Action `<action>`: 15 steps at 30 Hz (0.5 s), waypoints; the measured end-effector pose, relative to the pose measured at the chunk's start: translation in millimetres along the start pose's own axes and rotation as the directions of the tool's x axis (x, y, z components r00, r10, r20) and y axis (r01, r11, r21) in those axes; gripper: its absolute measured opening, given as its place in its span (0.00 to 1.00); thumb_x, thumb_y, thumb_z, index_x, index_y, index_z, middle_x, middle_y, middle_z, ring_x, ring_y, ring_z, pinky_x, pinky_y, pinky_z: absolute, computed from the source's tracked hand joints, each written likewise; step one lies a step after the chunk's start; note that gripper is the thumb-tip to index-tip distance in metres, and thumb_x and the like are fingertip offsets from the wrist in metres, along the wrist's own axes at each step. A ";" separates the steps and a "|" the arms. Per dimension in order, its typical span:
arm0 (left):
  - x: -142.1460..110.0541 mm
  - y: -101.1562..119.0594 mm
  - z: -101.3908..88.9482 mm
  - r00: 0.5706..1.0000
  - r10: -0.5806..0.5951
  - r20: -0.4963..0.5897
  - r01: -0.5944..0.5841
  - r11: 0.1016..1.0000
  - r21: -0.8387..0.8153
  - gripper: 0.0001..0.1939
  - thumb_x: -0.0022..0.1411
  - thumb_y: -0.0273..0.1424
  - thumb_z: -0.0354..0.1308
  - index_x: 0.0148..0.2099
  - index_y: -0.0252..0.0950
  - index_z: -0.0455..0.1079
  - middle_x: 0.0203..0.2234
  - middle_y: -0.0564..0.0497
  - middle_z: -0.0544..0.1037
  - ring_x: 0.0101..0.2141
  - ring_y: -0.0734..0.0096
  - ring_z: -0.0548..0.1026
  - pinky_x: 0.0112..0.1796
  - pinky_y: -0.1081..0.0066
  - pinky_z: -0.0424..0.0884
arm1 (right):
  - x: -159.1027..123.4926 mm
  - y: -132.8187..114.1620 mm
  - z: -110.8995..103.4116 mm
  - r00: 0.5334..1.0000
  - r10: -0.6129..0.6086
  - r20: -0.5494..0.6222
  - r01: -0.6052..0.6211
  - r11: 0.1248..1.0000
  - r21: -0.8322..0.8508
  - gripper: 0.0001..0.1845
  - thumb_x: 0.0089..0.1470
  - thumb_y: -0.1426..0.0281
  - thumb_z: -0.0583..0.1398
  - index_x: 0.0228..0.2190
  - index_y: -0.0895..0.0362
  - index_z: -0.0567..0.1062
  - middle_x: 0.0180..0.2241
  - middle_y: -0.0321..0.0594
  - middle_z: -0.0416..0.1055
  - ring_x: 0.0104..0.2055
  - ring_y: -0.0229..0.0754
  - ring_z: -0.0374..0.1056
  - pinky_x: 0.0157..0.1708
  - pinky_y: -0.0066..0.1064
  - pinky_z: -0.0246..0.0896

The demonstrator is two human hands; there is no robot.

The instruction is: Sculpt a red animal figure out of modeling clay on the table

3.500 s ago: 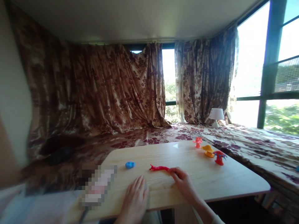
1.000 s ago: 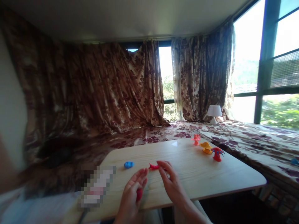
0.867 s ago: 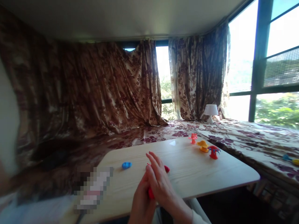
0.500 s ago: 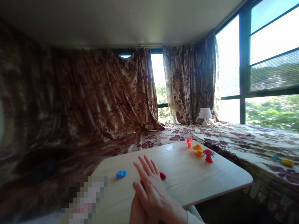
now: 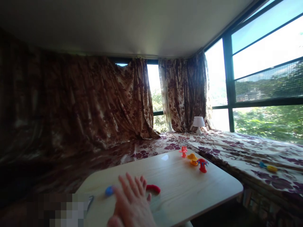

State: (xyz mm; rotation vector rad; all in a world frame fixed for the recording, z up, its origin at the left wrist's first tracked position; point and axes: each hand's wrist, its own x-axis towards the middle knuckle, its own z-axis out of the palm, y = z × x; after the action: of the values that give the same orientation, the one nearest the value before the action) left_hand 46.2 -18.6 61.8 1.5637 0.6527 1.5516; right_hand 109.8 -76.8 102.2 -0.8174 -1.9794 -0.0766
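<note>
The red roll [image 5: 153, 189] lies on the table [image 5: 180, 206], just right of the fingers, its long axis running roughly left to right across the top; the rounded free end points right and bends a little toward the wearer, while the left end is hidden behind the fingers, so whether they touch it I cannot tell. The right hand [image 5: 133, 201] is in front, blurred, back showing, fingers spread and angled away to the upper left. Behind it, fingertips that seem to be the left hand's [image 5: 143, 182] peek out; the palms look pressed together, but what, if anything, lies between them is hidden. If a piece is being rolled there, flat palms and light, even pressure should keep it smooth, and working clear of the roll would avoid denting it. The blue lump [image 5: 109, 191] sits left of the fingers, partly covered. Farther out, at the table's far right, stand the pink figure [image 5: 183, 152], yellow figure [image 5: 192, 159] and red-and-blue figure [image 5: 202, 165]; beyond is the lamp [image 5: 199, 123].
</note>
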 end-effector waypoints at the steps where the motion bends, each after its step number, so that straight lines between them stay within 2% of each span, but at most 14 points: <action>1: -2.5 1.0 -7.1 1.000 -0.022 0.021 0.022 1.000 0.001 0.23 0.62 0.38 0.36 0.51 0.43 0.67 0.54 0.53 0.67 0.57 0.70 0.58 0.49 0.64 0.63 | -1.6 -1.4 3.6 0.997 -0.078 0.023 0.078 0.997 0.014 0.26 0.56 0.61 0.54 0.56 0.44 0.57 0.60 0.31 0.53 0.62 0.48 0.45 0.59 0.46 0.44; 2: -6.1 1.8 -12.2 0.998 -0.048 0.037 0.048 0.999 0.009 0.20 0.62 0.36 0.39 0.50 0.45 0.68 0.53 0.55 0.68 0.57 0.70 0.59 0.48 0.64 0.64 | -2.0 -2.0 5.6 0.987 -0.155 0.036 0.153 0.988 0.030 0.24 0.57 0.61 0.53 0.55 0.41 0.57 0.59 0.28 0.55 0.62 0.46 0.46 0.59 0.45 0.44; 4: -14.0 3.1 -16.5 0.992 -0.097 0.086 0.094 0.995 0.038 0.21 0.62 0.36 0.39 0.48 0.42 0.70 0.50 0.53 0.71 0.56 0.71 0.60 0.47 0.66 0.65 | 1.9 -0.1 3.6 0.986 -0.151 0.075 0.148 0.988 0.043 0.25 0.56 0.60 0.53 0.55 0.44 0.58 0.59 0.30 0.54 0.62 0.46 0.44 0.60 0.45 0.41; 6: -18.6 3.3 -16.0 0.984 -0.124 0.125 0.118 0.991 0.057 0.26 0.62 0.39 0.34 0.43 0.38 0.73 0.46 0.46 0.75 0.54 0.69 0.63 0.47 0.67 0.65 | 7.5 4.5 -2.5 0.999 0.027 0.023 -0.027 1.000 0.006 0.24 0.58 0.64 0.51 0.56 0.53 0.59 0.61 0.39 0.51 0.63 0.48 0.42 0.60 0.46 0.39; 7: -18.8 3.0 -15.7 0.984 -0.123 0.128 0.117 0.992 0.049 0.28 0.62 0.40 0.33 0.47 0.34 0.71 0.49 0.47 0.72 0.54 0.68 0.63 0.50 0.66 0.63 | 8.7 6.4 -4.4 0.997 0.080 -0.008 -0.080 0.997 -0.014 0.25 0.59 0.66 0.49 0.56 0.58 0.58 0.61 0.44 0.50 0.63 0.49 0.40 0.60 0.47 0.39; 8: -17.4 2.2 -16.2 0.985 -0.117 0.123 0.114 0.993 0.031 0.30 0.62 0.43 0.31 0.50 0.36 0.69 0.50 0.48 0.71 0.55 0.66 0.63 0.51 0.65 0.62 | 8.1 7.1 -4.7 0.996 0.084 -0.007 -0.085 0.996 -0.024 0.26 0.59 0.65 0.49 0.57 0.58 0.57 0.61 0.44 0.49 0.63 0.50 0.40 0.60 0.48 0.40; 9: -14.9 1.0 -17.4 0.986 -0.112 0.121 0.112 0.994 0.011 0.30 0.62 0.46 0.30 0.52 0.40 0.67 0.52 0.50 0.69 0.56 0.66 0.61 0.52 0.62 0.61 | 5.6 6.6 -3.2 0.998 0.060 0.003 -0.060 0.998 -0.029 0.26 0.58 0.64 0.50 0.57 0.55 0.56 0.61 0.41 0.48 0.63 0.50 0.40 0.60 0.47 0.41; 12: -6.2 -4.3 -23.8 0.992 -0.094 0.080 0.100 0.993 -0.070 0.32 0.58 0.54 0.25 0.58 0.55 0.57 0.58 0.61 0.60 0.59 0.66 0.55 0.52 0.58 0.61 | -5.4 1.2 4.9 0.985 -0.143 0.097 0.145 0.989 -0.014 0.22 0.59 0.61 0.48 0.55 0.37 0.57 0.59 0.21 0.53 0.62 0.43 0.44 0.59 0.41 0.45; 13: -4.5 -6.2 -25.5 0.994 -0.094 0.048 0.098 0.991 -0.092 0.32 0.58 0.55 0.25 0.59 0.58 0.54 0.59 0.64 0.57 0.59 0.66 0.53 0.53 0.57 0.60 | -7.3 0.0 5.8 0.979 -0.170 0.117 0.172 0.985 -0.009 0.22 0.59 0.62 0.48 0.55 0.36 0.56 0.59 0.21 0.53 0.62 0.41 0.44 0.60 0.41 0.44; 14: -3.5 -7.9 -26.6 0.995 -0.100 0.021 0.102 0.990 -0.099 0.30 0.58 0.55 0.27 0.59 0.59 0.51 0.59 0.66 0.55 0.60 0.65 0.51 0.53 0.56 0.59 | -7.6 0.0 4.8 0.975 -0.183 0.130 0.184 0.983 -0.001 0.22 0.59 0.62 0.48 0.56 0.40 0.56 0.59 0.24 0.53 0.62 0.42 0.44 0.60 0.41 0.42; 15: -3.1 -8.9 -27.2 0.994 -0.111 -0.005 0.110 0.990 -0.087 0.29 0.58 0.55 0.29 0.60 0.60 0.48 0.60 0.66 0.54 0.60 0.64 0.50 0.54 0.56 0.58 | -6.5 0.9 2.4 0.981 -0.145 0.126 0.145 0.989 0.004 0.24 0.58 0.61 0.50 0.56 0.44 0.56 0.60 0.30 0.52 0.63 0.44 0.43 0.60 0.43 0.41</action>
State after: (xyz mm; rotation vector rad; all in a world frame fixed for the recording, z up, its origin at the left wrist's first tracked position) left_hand 21.0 -11.3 50.1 1.4329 0.6578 1.4869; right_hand 110.5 -78.5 95.5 -0.6948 -2.1575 -0.1179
